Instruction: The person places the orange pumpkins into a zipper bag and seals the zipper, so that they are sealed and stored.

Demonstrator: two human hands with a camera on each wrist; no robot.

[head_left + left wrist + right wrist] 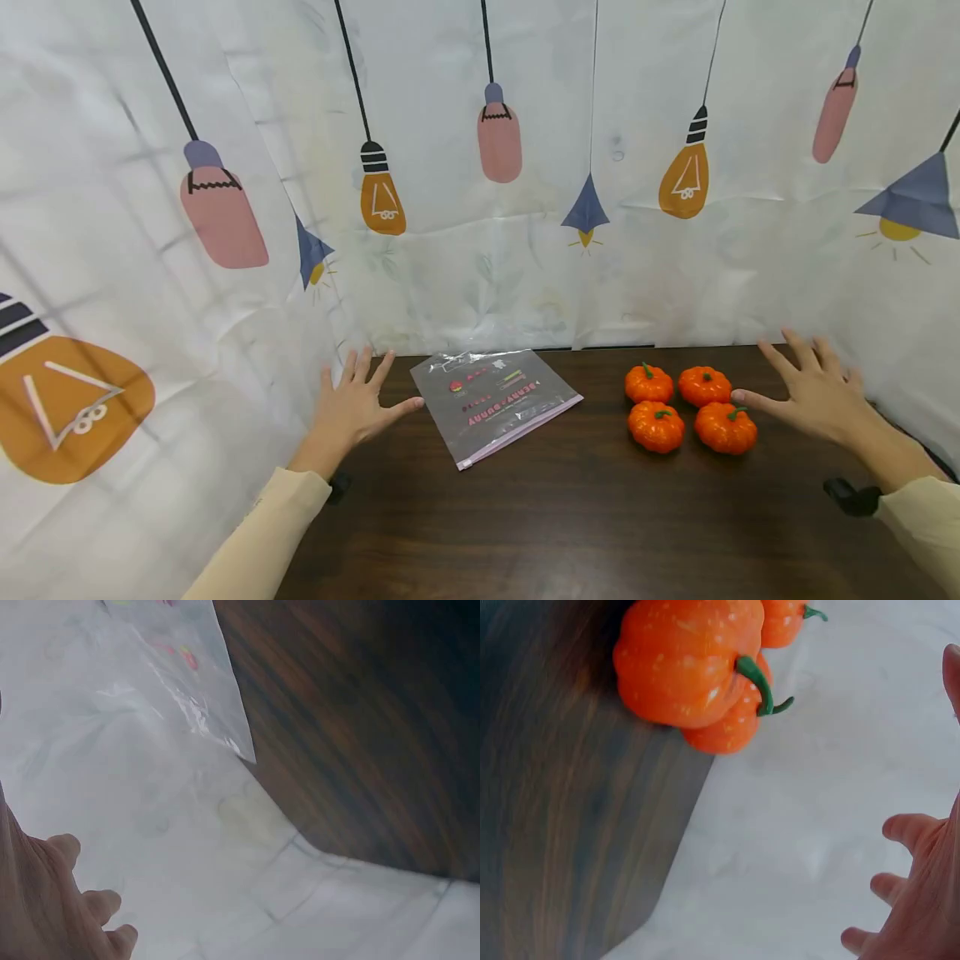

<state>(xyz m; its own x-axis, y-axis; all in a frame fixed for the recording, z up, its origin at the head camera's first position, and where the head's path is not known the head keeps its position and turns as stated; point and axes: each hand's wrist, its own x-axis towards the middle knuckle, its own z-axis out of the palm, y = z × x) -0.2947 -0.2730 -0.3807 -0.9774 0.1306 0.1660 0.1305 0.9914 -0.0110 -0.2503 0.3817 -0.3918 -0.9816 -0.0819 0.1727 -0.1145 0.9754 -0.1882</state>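
My left hand (356, 408) is held with fingers spread over the table's left side, holding nothing. Just right of it lies a clear zip bag (498, 400) with pink lettering and a pale slider edge towards me; part of the bag (180, 667) also shows in the left wrist view. On the right, my right hand (817, 398) has its fingers spread and grips nothing. Its thumb is nearest to a group of several small orange pumpkins (726, 428) with green stems, set close together. In the right wrist view a pumpkin (686, 660) stands apart from the fingers.
The dark wooden table (525, 517) spans the front. A white curtain (450, 275) printed with hanging lamps encloses its back and both sides. A dark band (853, 497) is at the right wrist, and a dark cable (922, 450) runs along the right edge.
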